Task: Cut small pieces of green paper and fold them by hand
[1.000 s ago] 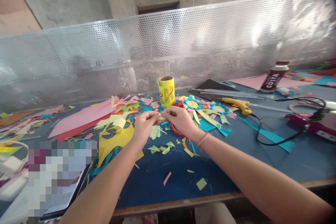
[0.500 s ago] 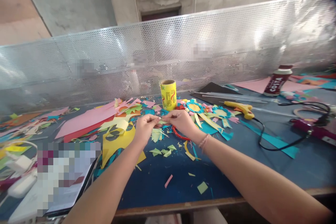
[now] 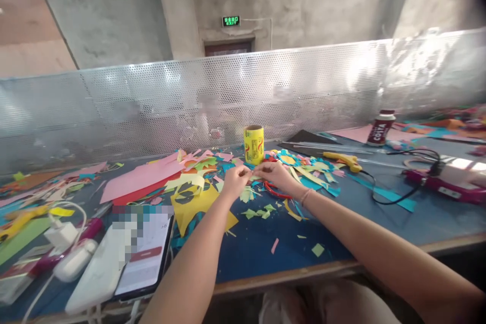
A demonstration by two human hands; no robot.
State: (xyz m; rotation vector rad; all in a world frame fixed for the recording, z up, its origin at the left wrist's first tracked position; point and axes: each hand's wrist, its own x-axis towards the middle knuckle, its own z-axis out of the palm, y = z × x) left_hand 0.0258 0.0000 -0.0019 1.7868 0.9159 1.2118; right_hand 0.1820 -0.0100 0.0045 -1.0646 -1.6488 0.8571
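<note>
Two hands: meeting over the blue table [image 3: 436, 223], fingertips pinched together from either side.
Left hand [image 3: 236, 181]: closed on one end of a small pale green paper scrap [image 3: 253, 177].
Right hand [image 3: 276, 174]: fingers nipping the other end of the scrap.
Scrap: held just above the table, near the yellow tape roll [image 3: 254, 144].
Underneath: red scissors [image 3: 279, 194] and loose green cuttings [image 3: 258, 211].
Right side: yellow glue gun [image 3: 343, 159], well apart.
Left edge: phone [image 3: 146, 258] lying flat.

Both forearms are left bare, no sleeves being seen; a thin beaded bracelet [image 3: 305, 196] is worn at the right wrist.
</note>
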